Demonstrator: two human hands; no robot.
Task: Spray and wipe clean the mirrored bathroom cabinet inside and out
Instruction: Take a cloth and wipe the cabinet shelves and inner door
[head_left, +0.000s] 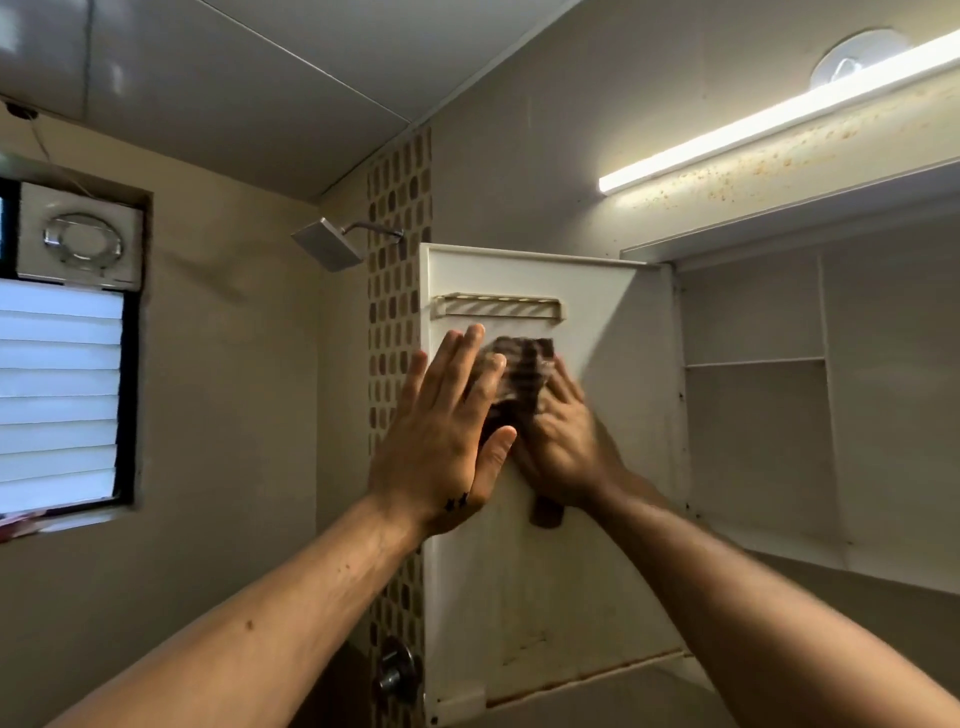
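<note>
Bracing free left edge of open cabinet door with left hand, fingers straight, gripping nothing. Pressing checked cloth flat on door's inner face with right hand, blurred. Long axis vertical; stained lower panel directly below, probably next. Cabinet shelves further right.

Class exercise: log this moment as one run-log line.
cabinet door: open | step: wiping its inner face | left hand: flat at door's left edge | right hand: presses cloth on door
</note>
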